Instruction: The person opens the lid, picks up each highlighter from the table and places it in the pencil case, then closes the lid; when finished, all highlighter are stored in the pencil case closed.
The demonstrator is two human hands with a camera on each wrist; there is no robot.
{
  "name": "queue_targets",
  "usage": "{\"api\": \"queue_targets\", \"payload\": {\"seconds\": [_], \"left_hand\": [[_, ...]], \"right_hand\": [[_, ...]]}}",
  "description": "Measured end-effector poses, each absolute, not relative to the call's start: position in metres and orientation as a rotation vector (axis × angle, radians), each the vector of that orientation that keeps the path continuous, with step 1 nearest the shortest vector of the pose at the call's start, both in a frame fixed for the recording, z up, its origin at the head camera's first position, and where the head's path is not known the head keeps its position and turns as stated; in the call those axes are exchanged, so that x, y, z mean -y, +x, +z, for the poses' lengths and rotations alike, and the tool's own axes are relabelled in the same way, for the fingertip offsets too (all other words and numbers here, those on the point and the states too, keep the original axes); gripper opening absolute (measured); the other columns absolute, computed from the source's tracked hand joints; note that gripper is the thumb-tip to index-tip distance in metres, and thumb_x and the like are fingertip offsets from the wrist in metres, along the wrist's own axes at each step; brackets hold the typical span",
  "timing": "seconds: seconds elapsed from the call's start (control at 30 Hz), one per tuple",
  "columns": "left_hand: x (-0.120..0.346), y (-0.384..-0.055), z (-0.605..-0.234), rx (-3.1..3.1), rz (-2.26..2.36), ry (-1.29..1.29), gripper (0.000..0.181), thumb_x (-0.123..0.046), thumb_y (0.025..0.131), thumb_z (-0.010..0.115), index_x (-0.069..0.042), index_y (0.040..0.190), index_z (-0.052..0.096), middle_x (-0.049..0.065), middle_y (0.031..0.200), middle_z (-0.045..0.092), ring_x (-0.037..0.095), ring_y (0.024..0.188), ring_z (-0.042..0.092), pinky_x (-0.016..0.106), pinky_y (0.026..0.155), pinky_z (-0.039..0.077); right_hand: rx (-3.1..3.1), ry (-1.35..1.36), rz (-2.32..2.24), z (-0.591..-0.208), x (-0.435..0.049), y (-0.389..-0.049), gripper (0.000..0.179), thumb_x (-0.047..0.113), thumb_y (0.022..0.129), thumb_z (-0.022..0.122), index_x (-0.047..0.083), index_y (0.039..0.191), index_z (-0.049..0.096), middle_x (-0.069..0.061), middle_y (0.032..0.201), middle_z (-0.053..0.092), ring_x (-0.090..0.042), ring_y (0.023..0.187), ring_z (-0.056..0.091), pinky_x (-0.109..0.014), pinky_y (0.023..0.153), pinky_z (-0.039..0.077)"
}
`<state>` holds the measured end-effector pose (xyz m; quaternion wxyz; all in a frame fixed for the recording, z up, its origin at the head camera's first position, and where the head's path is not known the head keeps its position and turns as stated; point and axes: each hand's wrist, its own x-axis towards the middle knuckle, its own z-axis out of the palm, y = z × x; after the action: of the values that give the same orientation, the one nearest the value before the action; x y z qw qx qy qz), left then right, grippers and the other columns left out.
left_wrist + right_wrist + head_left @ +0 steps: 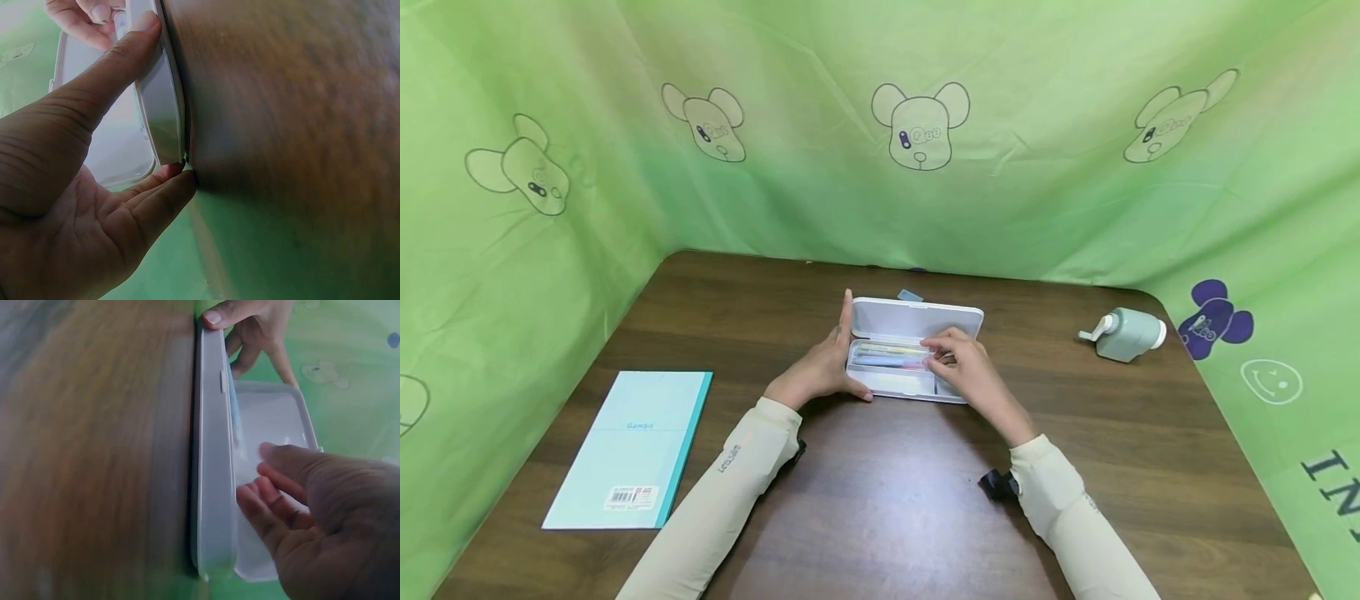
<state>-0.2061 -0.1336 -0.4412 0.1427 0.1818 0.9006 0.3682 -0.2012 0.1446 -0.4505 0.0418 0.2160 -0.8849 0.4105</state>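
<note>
A white pencil case (pixel 891 382) lies with its lid (pixel 917 317) raised at the back. Inside, several pens (pixel 891 360) lie side by side in a clear upper tray. My left hand (pixel 826 367) grips the case's left end, thumb (pixel 128 53) on the front rim and fingers (pixel 159 203) at the far side. Over the right part of the case, my right hand (pixel 962 367) has its fingertips by the pens' right ends. In the right wrist view its thumb (pixel 290 456) and bent fingers stand apart, with nothing visible between them. Contact with the pens is unclear.
A light blue notebook (pixel 625 450) lies at the left of the brown table (pixel 865 500). A grey-green bottle (pixel 1129 333) with a white cap lies at the right. Behind the lid is a small blue piece (pixel 909 295). Green cloth (pixel 820 200) hangs around the table.
</note>
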Motion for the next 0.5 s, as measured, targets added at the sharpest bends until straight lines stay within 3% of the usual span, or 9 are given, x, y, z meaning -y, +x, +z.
{"api": "queue_targets", "payload": {"seconds": [0.2, 0.27, 0.37, 0.43, 0.5], "left_hand": [[0.13, -0.207, -0.441, -2.591, 1.068, 0.519, 0.168, -0.024, 0.075, 0.104, -0.022, 0.164, -0.038, 0.023, 0.18, -0.005, 0.047, 0.159, 0.028, 0.057, 0.122, 0.038], [0.13, -0.207, -0.441, -2.594, 1.077, 0.524, 0.168, -0.023, 0.075, 0.104, -0.023, 0.164, -0.037, 0.023, 0.18, -0.005, 0.047, 0.159, 0.027, 0.056, 0.122, 0.038], [0.132, -0.207, -0.441, -2.595, 1.091, 0.526, 0.167, -0.022, 0.074, 0.104, -0.022, 0.165, -0.036, 0.023, 0.18, -0.005, 0.046, 0.159, 0.029, 0.057, 0.121, 0.038], [0.133, -0.206, -0.441, -2.593, 1.109, 0.521, 0.167, -0.02, 0.074, 0.105, -0.022, 0.166, -0.035, 0.025, 0.18, 0.0, 0.045, 0.157, 0.033, 0.056, 0.12, 0.039], [0.133, -0.205, -0.441, -2.594, 1.137, 0.526, 0.166, -0.018, 0.073, 0.105, -0.02, 0.167, -0.031, 0.03, 0.176, 0.014, 0.045, 0.152, 0.041, 0.056, 0.118, 0.042]], "right_hand": [[2.567, 0.497, 1.173, -0.446, -0.173, -0.19, 0.007, 0.0, 0.097, 0.078, -0.003, 0.102, 0.081, -0.011, 0.097, 0.072, -0.02, 0.085, 0.067, -0.018, 0.078, 0.054], [2.563, 0.377, 1.18, -0.448, -0.186, -0.188, 0.01, 0.005, 0.102, 0.074, -0.003, 0.103, 0.081, -0.013, 0.099, 0.073, -0.022, 0.088, 0.066, -0.02, 0.081, 0.05], [2.646, 0.234, 1.316, -0.451, -0.2, -0.188, 0.029, 0.017, 0.11, 0.065, -0.004, 0.126, 0.074, -0.022, 0.118, 0.073, -0.032, 0.104, 0.07, -0.032, 0.094, 0.054], [2.69, 0.2, 1.516, -0.454, -0.204, -0.19, 0.044, 0.024, 0.115, 0.056, -0.005, 0.149, 0.06, -0.028, 0.134, 0.066, -0.04, 0.118, 0.068, -0.043, 0.104, 0.055], [2.689, 0.211, 1.732, -0.455, -0.203, -0.192, 0.056, 0.028, 0.118, 0.048, -0.004, 0.164, 0.041, -0.033, 0.149, 0.056, -0.046, 0.129, 0.062, -0.049, 0.111, 0.052]]}}
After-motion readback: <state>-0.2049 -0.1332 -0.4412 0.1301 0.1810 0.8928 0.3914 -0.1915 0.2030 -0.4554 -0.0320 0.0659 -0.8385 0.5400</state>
